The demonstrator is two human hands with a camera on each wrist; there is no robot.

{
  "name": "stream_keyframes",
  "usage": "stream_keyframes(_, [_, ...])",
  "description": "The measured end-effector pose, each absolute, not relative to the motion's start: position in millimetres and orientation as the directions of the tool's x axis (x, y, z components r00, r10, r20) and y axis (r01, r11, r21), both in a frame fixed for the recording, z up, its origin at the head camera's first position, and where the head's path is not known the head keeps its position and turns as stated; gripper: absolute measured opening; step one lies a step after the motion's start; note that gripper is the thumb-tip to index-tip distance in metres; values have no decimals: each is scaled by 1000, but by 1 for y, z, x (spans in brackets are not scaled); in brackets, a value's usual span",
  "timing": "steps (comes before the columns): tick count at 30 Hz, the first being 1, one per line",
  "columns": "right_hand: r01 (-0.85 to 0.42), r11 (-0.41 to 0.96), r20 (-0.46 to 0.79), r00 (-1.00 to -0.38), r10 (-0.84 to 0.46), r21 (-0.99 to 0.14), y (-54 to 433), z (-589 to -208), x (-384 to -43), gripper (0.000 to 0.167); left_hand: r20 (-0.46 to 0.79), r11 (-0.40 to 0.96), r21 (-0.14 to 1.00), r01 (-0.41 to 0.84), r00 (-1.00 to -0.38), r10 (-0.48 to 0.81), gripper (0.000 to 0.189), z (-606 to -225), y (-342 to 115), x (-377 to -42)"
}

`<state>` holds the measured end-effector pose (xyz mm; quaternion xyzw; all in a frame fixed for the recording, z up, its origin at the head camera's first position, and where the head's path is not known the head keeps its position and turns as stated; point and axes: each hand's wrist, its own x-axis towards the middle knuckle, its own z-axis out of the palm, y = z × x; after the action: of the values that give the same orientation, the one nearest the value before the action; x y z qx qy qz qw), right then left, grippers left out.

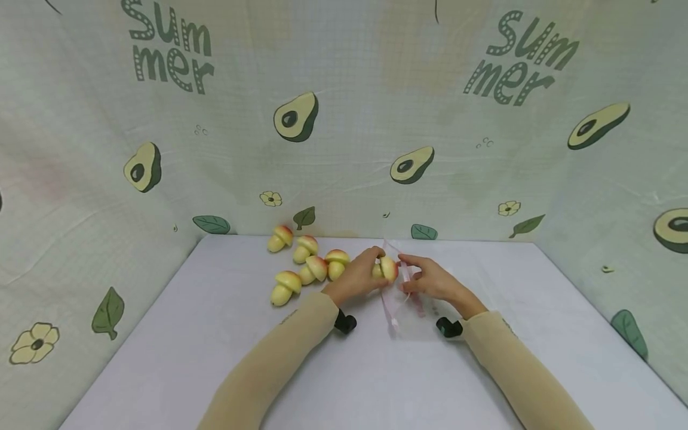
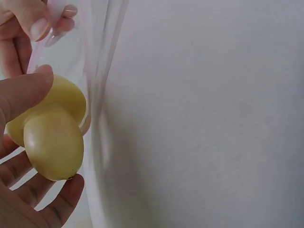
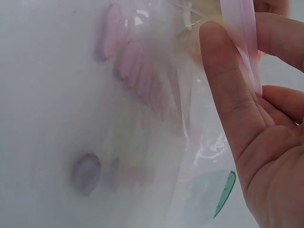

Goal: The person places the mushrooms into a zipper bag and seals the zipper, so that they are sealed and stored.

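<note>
My left hand [image 1: 356,279] grips a yellow toy mushroom [image 1: 388,270] whose cap is flushed red. Thumb and fingers wrap its sides in the left wrist view, where the pale stem [image 2: 53,142] faces the camera. Right beside it, a clear zip bag [image 3: 156,137] with a pink seal strip is pinched at its mouth by my right hand [image 1: 436,283]. The held mushroom is right at that mouth, overlapping the pink strip [image 2: 90,47]. Pink and purple printing shows on the bag's clear film in the right wrist view.
Several more toy mushrooms [image 1: 313,269] lie grouped on the white table [image 1: 215,358], left of my left hand. A cloth backdrop [image 1: 344,119] printed with avocados and leaves rises behind the table and along both sides. Small black cameras [image 1: 346,323] sit at both wrists.
</note>
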<state>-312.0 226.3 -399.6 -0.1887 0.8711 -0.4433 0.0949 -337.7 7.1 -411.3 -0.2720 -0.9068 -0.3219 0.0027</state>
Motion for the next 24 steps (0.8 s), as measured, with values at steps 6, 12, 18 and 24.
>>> stream_keyframes(6, [-254,528,8,-906,-424,-810,225,-398,-312,77,185,660,565,496,-855,484,64,-412,7,-340])
stream_keyframes(12, [-247,563,2,-917,-400,-789,222,-392,-308,77,169,677,563,474,-868,467,65,-410,9,-339])
stream_keyframes(18, [-236,571,-1,-924,-383,-787,218,-386,-304,77,174,672,566,477,-866,469,66,-410,11,-340])
stream_keyframes(24, [-246,553,10,-919,-394,-796,217,-386,-304,76,160,647,618,446,-878,452,72,-413,11,-342])
